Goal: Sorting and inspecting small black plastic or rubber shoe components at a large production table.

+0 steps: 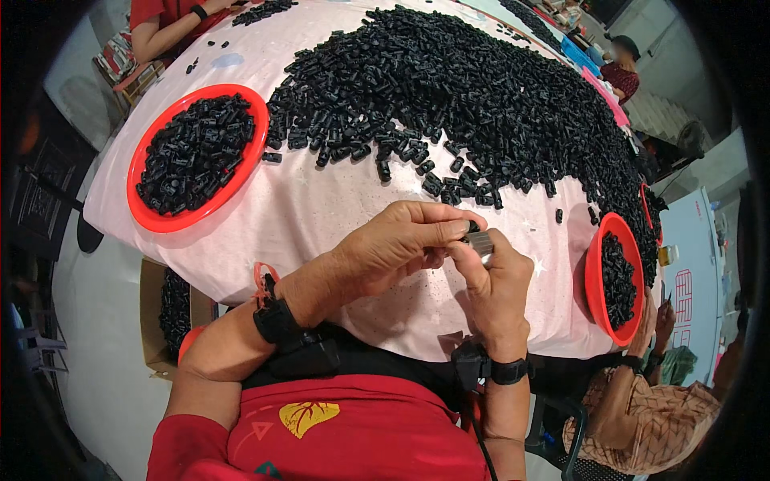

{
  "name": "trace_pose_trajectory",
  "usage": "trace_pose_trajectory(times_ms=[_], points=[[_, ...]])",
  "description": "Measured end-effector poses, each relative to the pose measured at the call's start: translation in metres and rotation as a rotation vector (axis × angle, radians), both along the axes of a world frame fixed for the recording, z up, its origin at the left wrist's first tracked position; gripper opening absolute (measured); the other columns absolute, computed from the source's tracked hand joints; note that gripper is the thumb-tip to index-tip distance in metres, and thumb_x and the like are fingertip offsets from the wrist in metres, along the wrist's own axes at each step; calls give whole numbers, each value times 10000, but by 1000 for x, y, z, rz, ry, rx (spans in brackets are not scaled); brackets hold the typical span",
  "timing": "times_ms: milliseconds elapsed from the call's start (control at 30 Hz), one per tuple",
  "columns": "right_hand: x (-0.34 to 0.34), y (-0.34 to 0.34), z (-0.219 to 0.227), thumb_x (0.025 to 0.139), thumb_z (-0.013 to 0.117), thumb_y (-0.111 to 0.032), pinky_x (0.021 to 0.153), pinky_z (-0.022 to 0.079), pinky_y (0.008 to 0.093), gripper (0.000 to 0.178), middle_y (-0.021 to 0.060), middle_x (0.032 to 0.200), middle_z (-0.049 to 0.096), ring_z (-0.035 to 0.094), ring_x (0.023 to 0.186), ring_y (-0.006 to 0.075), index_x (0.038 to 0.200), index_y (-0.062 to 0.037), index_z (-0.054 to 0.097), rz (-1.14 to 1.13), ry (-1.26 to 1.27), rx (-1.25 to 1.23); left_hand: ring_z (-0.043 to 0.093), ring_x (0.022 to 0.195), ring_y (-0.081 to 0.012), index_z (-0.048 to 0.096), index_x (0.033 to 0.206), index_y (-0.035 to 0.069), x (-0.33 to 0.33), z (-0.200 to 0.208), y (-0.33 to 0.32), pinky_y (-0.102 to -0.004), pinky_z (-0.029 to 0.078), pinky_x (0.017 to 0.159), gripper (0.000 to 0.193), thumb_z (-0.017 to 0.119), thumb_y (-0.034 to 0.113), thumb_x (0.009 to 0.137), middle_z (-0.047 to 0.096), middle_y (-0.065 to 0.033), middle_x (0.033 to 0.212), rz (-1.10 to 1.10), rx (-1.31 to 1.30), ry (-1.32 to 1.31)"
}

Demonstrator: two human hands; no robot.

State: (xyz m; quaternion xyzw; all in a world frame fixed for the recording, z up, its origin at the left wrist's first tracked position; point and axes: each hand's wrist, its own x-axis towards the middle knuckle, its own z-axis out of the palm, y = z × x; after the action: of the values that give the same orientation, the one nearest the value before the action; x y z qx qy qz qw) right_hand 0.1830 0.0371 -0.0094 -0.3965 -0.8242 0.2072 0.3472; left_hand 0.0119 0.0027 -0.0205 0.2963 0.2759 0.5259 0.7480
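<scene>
Above the near part of the cloth, my two hands meet. Between its thumb and fingertips, my left hand (389,240) pinches a small black plastic part (473,227), mostly hidden by the fingers. My right hand (500,280) is closed on a small grey ribbed metal piece (480,243), pressed against the black part; its exact kind cannot be made out. Beyond my hands spreads a large heap of similar black plastic parts (449,80), with loose ones scattered along its near edge.
A red basin (263,128) of black parts stands at the left, another red basin (593,276) at the right. The pink-white cloth (313,208) covers the table. A cardboard box (152,321) sits below on the left. Other people work at the far left, far right and near right.
</scene>
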Motion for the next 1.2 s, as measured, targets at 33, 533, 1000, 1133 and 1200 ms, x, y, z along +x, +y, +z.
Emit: trace_pose_trajectory(times_ms=[33,533,1000,1133,1200], points=[[1,-1,0,800,744,-302,475,463,271,306,79,613,625,615,513,159,846,-27,617,9,61,-34,576,877,-44,594,1176,37,-1,-1,0,-192,459,790,301,589,202,926,631,2,992,-18,14,-8],[-3,1,2,877,654,-132,583,399,189,155,2,715,620,482,626,29,947,7,639,40,407,-107,568,781,-25,550,1175,72,-1,5,0,-186,478,719,323,635,215,898,578,43,917,-62,-57,-28],[-2,-4,7,858,667,-127,523,391,187,123,5,696,633,488,590,26,881,-17,617,11,363,-70,561,785,-13,568,1143,97,-6,7,1,-183,456,723,291,638,235,898,580,58,903,-29,-84,-7],[-1,-4,4,815,739,-222,494,440,229,265,45,629,618,561,555,70,818,-15,573,47,202,-107,575,844,-38,571,1167,87,-5,6,2,-207,460,765,305,625,235,905,605,35,969,-76,-20,-23],[-1,-3,2,804,748,-261,485,452,249,297,63,630,625,583,532,111,819,-18,578,56,175,-146,581,871,-48,571,1176,85,-2,5,2,-214,461,781,310,619,235,909,613,22,998,-82,-22,-11]])
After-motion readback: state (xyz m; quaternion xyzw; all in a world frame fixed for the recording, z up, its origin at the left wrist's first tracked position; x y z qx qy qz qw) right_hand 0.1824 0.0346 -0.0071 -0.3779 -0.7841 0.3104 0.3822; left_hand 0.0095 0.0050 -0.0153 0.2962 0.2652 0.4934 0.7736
